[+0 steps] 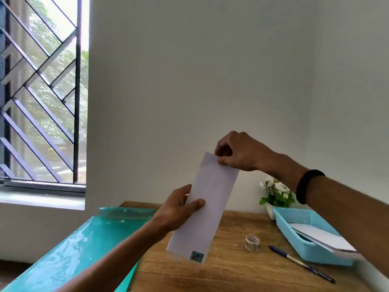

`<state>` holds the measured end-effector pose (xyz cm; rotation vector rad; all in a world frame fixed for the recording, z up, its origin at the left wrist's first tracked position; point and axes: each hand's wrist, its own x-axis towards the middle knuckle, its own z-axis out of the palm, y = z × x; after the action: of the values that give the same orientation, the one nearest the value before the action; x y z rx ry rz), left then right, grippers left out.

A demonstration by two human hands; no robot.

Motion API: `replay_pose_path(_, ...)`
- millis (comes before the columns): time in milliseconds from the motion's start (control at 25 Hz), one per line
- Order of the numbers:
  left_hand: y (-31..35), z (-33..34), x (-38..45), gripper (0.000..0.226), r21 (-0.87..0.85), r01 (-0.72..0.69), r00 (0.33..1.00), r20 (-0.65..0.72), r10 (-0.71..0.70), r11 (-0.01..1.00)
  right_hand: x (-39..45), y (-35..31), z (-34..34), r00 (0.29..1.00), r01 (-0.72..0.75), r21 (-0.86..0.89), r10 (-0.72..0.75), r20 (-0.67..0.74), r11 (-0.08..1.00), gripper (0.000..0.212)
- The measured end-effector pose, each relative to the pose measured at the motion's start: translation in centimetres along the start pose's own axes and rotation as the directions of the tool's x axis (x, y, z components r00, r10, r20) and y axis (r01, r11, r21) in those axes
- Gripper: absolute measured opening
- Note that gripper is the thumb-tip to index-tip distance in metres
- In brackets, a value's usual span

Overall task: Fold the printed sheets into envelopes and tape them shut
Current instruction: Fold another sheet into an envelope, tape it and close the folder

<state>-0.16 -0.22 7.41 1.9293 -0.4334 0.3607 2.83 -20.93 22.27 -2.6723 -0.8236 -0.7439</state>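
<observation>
A long white folded envelope (207, 209) is held up in the air above the wooden table (231, 270), tilted with its top to the right. A small patterned piece of tape sits on its lower end. My left hand (179, 207) holds its left edge, thumb across the front. My right hand (235, 152) pinches its top right corner. A roll of patterned tape (252, 242) stands on the table to the right of the envelope. White sheets (324, 237) lie in the light blue basket (294, 216) at the right.
A blue pen (301, 263) lies on the table in front of the basket. A small pot of white flowers (275, 192) stands behind the basket by the wall. A teal surface (69, 253) runs along the table's left side. A barred window (42, 91) is at the left.
</observation>
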Motion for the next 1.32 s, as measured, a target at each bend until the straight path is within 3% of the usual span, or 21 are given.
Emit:
replay_pose_path(160,2.3,-0.1,2.7,0.031,0.399,-0.180,0.984,0.070,0.166,0.899,-1.2,0.2,-3.7,0.996,-0.004,-0.166,0.018,0.085,0.986,0.016)
replay_pose_path(320,6.3,2.0,5.7,0.027,0.477,-0.386,0.923,0.193,0.334,0.790,-5.1,1.7,-7.8,0.984,-0.106,-0.258,0.138,0.111,0.960,0.032)
replay_pose_path(480,10.2,7.2,6.9,0.060,0.515,-0.499,0.801,-0.032,0.598,0.696,-11.8,4.6,-11.1,0.948,-0.319,-0.197,0.314,-0.057,0.927,0.034)
replay_pose_path(560,11.6,10.4,5.8,0.064,0.475,-0.591,0.719,-0.056,0.693,0.652,-15.8,6.1,-12.1,0.876,-0.456,-0.055,0.437,-0.203,0.888,0.032)
replay_pose_path(720,11.5,17.5,2.0,0.066,0.497,-0.755,0.576,0.191,0.795,0.428,-23.4,7.6,-10.7,0.654,-0.581,0.363,0.683,-0.325,0.728,0.034)
replay_pose_path(800,10.6,21.1,0.4,0.050,0.514,-0.801,0.475,0.235,0.848,0.306,-26.1,8.3,-8.6,0.553,-0.588,0.498,0.766,-0.328,0.637,0.042)
replay_pose_path(920,9.3,24.5,-0.9,0.018,0.489,-0.827,0.391,0.146,0.909,0.277,-28.7,9.5,-6.1,0.434,-0.578,0.620,0.843,-0.318,0.531,0.037)
replay_pose_path(1040,7.9,25.9,-1.5,0.014,0.499,-0.800,0.439,0.108,0.892,0.334,-29.9,10.3,-4.6,0.386,-0.562,0.699,0.888,-0.251,0.442,0.015)
replay_pose_path(1160,6.9,25.9,-1.4,0.013,0.509,-0.754,0.528,0.093,0.844,0.415,-30.7,10.9,-3.4,0.456,-0.621,0.652,0.877,-0.150,0.435,0.014)
replay_pose_path(1320,5.9,25.9,-1.0,0.023,0.522,-0.688,0.639,0.106,0.762,0.505,-30.6,11.6,-1.6,0.604,-0.741,0.135,0.740,-0.296,0.658,0.022)
